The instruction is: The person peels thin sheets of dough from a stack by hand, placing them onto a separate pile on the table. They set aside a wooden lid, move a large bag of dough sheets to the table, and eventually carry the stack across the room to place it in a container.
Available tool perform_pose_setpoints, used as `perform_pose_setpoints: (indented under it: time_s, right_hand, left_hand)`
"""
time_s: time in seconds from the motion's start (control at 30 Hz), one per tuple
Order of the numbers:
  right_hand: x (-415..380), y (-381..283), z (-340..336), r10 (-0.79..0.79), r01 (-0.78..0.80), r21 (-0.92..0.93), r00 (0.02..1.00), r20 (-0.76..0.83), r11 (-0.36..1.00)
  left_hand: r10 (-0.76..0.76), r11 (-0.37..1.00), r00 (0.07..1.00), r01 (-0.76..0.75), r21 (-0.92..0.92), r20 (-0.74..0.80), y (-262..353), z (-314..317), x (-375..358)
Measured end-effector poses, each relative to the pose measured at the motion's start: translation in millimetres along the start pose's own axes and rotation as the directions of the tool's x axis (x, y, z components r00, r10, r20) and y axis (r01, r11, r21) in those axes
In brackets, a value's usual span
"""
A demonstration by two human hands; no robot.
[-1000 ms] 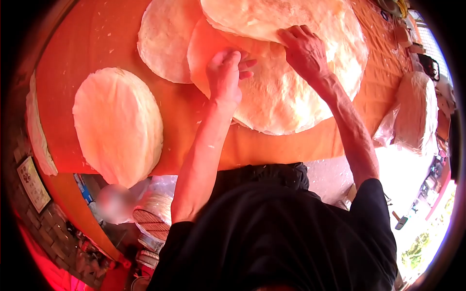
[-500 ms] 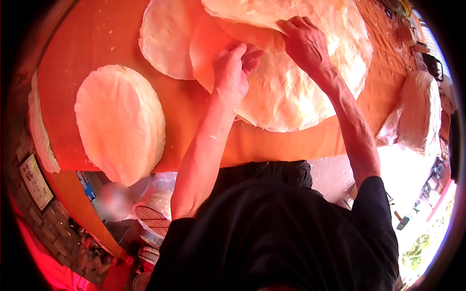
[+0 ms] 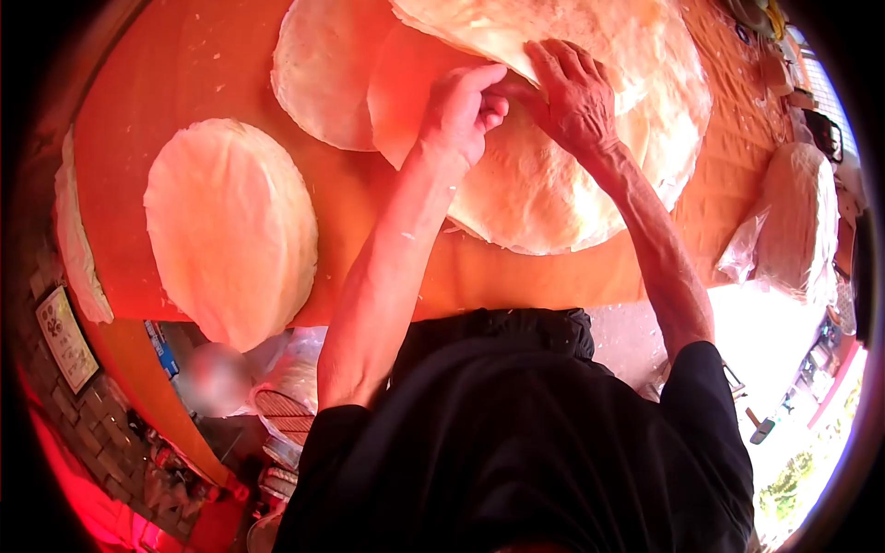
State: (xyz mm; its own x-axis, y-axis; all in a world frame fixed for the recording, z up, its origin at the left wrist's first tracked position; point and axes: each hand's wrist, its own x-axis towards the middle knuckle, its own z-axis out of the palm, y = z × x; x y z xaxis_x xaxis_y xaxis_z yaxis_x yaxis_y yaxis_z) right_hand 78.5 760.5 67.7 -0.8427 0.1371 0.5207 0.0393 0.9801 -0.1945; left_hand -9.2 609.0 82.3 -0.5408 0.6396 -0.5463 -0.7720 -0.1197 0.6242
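Sheet is laid over other sheets on the table. Its near edge is met by the right hand, whose fingers are spread; whether the edge is pinched cannot be told. The left hand is half curled, forefinger extended towards the right thumb; its grip is likewise unclear. The sheet is judged light, soft and easily torn; it is best held by the edge.
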Motion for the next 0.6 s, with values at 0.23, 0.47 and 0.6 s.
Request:
perform_pose_setpoints:
  time_s: [0.23,0.47,0.6]
  right_hand:
    - [70.9,23.4,-76.1,-0.068,0.116,-0.278,0.982,0.179,0.953]
    - [30.3,-47.0,-137.8,-0.204,0.205,-0.011,0.976,0.072,0.979]
    - [-48.3,-60.4,-76.0,-0.113,0.053,0.143,0.882,0.458,0.988]
  left_hand:
    - [0.113,0.959,0.993,-0.097,0.267,-0.046,-7.4,-9.7,-87.3]
    - [0.115,0.973,0.931,-0.036,0.226,-0.348,-54.9,-78.7,-159.3]
    - [0.013,1.0,0.981,-0.008,0.029,-0.193,-68.0,-72.3,-157.4]
